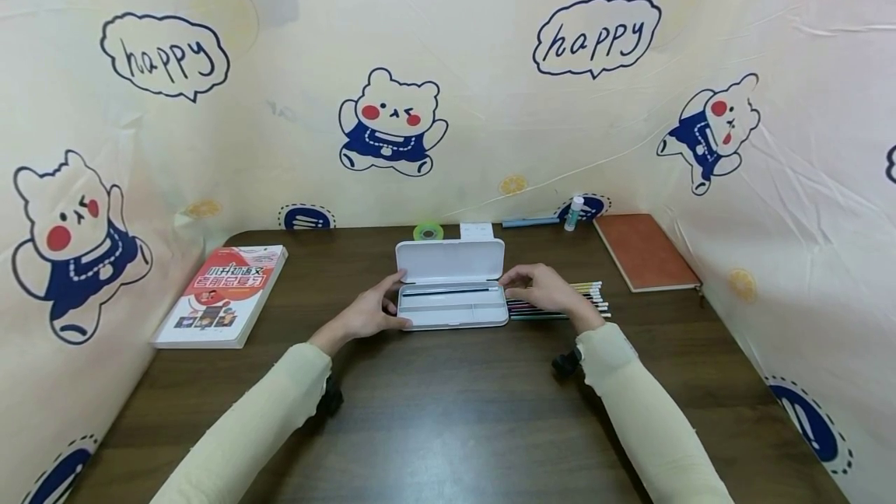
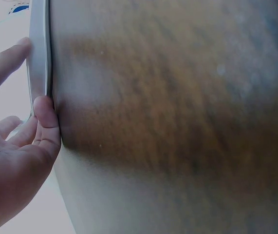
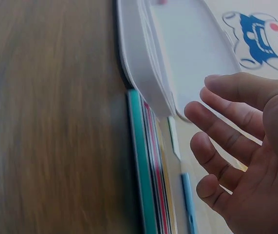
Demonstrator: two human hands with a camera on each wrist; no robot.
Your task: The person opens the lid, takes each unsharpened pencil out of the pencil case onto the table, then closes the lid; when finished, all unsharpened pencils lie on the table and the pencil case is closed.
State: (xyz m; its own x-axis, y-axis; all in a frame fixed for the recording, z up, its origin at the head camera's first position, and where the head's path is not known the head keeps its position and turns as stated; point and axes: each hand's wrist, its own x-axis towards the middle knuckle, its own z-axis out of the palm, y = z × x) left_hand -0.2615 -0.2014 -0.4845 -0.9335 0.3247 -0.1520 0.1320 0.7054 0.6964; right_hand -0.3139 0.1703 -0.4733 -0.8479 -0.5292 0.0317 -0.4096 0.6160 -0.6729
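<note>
A white pencil case lies on the table with its lid raised at the back. One dark pencil rests in its rear compartment. My left hand holds the case's left end, index finger near the hinge corner and thumb at the front corner. In the left wrist view, fingertips press the case's side wall. Over the case's right end is my right hand, its fingers loosely bent and nothing between them. Several colored pencils lie beneath it, side by side against the case's right end.
A thick red-and-white book lies at the left. Along the back edge are a green tape roll, a white block, a blue pen-like stick and a glue stick. A brown notebook lies back right.
</note>
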